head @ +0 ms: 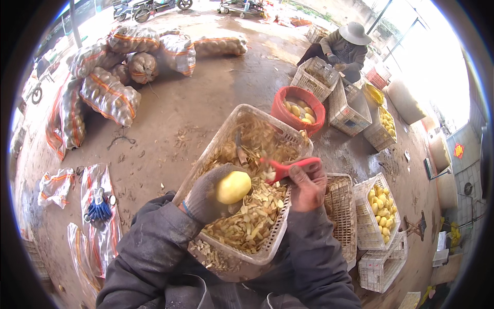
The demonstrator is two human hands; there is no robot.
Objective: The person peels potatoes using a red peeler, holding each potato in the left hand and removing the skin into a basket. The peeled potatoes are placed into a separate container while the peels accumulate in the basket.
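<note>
My left hand [206, 193], in a grey knit glove, grips a peeled yellow potato [233, 187] above a plastic crate [266, 258]. Bare and to the right, my right hand [307, 189] is closed around the handle of a red peeler [297, 168], whose head points left towards the potato without touching it. Potato peelings [256, 220] lie thick in the crate under both hands. A knife-like tool with a worn handle [241, 148] rests on the peelings near the crate's middle.
A red tub [276, 112] holding peeled potatoes stands beyond the crate. Right of me are an empty-looking crate [339, 177] and a crate of peeled potatoes [361, 220]. Filled mesh sacks [110, 94] lie at upper left. A person in a hat [345, 50] sits behind crates at upper right.
</note>
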